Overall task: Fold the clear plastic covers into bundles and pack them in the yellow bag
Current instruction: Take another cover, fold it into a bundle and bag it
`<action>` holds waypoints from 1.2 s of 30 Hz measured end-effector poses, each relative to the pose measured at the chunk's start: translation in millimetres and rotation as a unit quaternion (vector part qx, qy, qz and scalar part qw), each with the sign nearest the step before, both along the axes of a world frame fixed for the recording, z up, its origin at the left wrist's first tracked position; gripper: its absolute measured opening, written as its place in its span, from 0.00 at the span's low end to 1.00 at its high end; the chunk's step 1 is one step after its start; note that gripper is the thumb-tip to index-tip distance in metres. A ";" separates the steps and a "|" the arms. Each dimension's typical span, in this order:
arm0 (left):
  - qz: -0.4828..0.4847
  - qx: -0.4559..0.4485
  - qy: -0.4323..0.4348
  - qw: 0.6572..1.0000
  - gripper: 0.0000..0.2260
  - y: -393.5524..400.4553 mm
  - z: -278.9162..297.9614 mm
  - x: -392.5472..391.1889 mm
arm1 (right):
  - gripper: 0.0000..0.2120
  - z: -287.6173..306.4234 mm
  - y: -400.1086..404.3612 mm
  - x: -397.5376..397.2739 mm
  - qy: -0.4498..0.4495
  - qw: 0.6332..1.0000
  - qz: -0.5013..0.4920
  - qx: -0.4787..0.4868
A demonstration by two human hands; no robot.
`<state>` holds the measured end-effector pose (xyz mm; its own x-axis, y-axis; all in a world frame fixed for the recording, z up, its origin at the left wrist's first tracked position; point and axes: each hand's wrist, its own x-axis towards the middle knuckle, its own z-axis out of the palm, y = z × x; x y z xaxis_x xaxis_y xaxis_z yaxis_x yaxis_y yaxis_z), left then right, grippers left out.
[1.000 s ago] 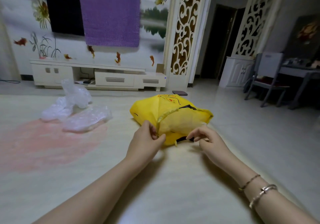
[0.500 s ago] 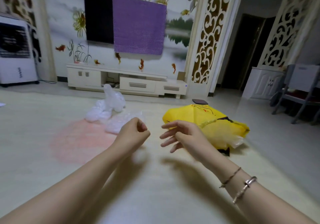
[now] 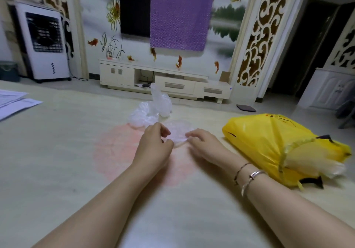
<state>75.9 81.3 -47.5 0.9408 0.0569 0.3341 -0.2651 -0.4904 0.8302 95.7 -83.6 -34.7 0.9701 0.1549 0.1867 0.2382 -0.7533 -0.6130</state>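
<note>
Both hands meet over a flat clear plastic cover [image 3: 177, 129] lying on the pale worktop [image 3: 57, 161], above a faint pink round patch [image 3: 119, 148]; the left hand [image 3: 155, 144] has its fingers [image 3: 165, 132] curled down onto the near left edge of that cover and appears to pinch it between thumb and fingertips; the right hand [image 3: 203, 144] lies just beside it, its fingers bent over the cover's right edge, gripping the thin film, though the film is so sheer that the exact hold is hard to make out. The right wrist carries a thin chain bracelet [image 3: 241, 169] and a silver bangle [image 3: 251, 179].

Just behind the held cover, touching or nearly touching it, sits a heap of crumpled clear plastic covers [image 3: 151, 109], one part standing up taller than the rest. The yellow bag [image 3: 269, 142] lies on its side to the right of the hands, near but apart from them; its mouth faces the near right, with pale translucent plastic [image 3: 315, 161] bulging out of it and black handle tips showing at the edge.

At the far left of the worktop lie some printed papers [image 3: 13, 101]; a small dark flat item [image 3: 246, 108] rests behind the bag. Beyond stand a white air cooler [image 3: 44, 42], a low cream TV cabinet [image 3: 165, 82], and a dark screen half draped with a purple cloth [image 3: 180, 15].
</note>
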 end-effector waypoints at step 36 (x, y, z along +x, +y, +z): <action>-0.090 -0.292 0.080 0.949 0.14 -32.7 9.7 -30.4 | 0.04 6.8 -23.6 -82.0 0.106 0.841 -0.001 0.530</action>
<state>45.4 48.5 -37.8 0.9888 0.0210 0.1475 -0.1489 0.1066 0.9831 13.8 -107.2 -27.9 0.9991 0.0086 0.0420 0.0386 0.2427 -0.9693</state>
